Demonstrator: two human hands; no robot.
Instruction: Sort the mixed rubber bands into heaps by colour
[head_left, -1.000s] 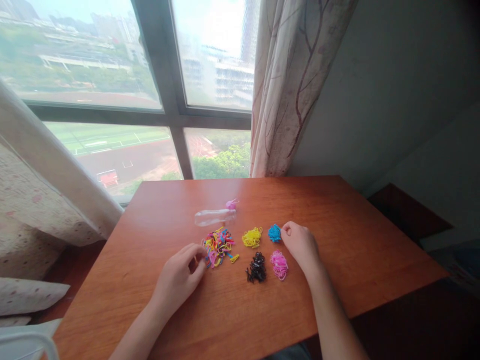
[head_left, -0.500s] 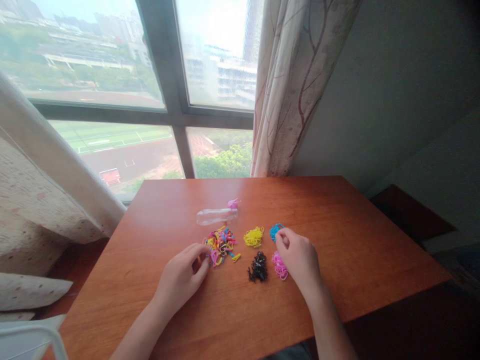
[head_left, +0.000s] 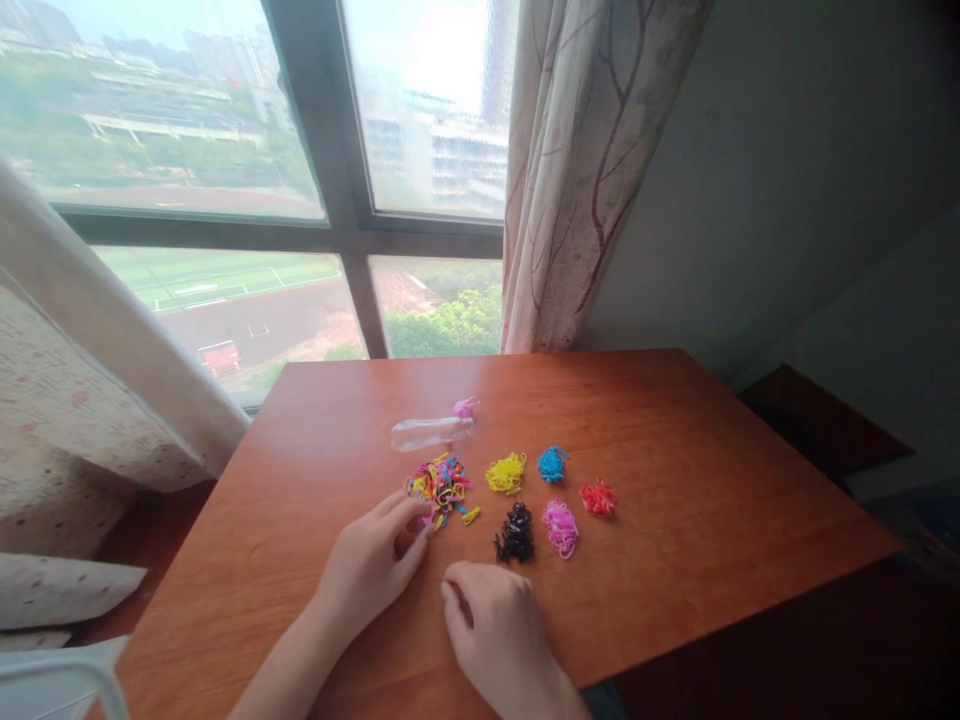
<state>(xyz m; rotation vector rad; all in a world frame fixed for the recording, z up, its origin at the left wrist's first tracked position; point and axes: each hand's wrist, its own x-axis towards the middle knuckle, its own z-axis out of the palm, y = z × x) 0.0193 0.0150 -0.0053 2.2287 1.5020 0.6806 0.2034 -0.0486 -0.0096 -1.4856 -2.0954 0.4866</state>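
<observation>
Small rubber bands lie in heaps on the wooden table. At the mixed-colour pile (head_left: 441,478), my left hand (head_left: 379,550) has thumb and forefinger pinched on a pink rubber band (head_left: 428,519) at the near edge. My right hand (head_left: 499,620) is curled closed over the table, nearer to me than the black pile (head_left: 515,534); whatever its fingers may hold is hidden. Sorted by colour, a yellow pile (head_left: 506,473), a blue pile (head_left: 552,464), a pink pile (head_left: 561,528) and a red pile (head_left: 598,499) sit to the right of the mixed one.
Behind the mixed pile a clear plastic container (head_left: 431,433) lies on its side, with a pink piece (head_left: 466,407) by its right end. The wooden table (head_left: 720,500) meets a window at the back. Curtains (head_left: 562,200) hang at both sides.
My right hand has moved left and toward me, away from the blue and pink piles, uncovering the red pile. My left hand has shifted slightly right at the mixed pile.
</observation>
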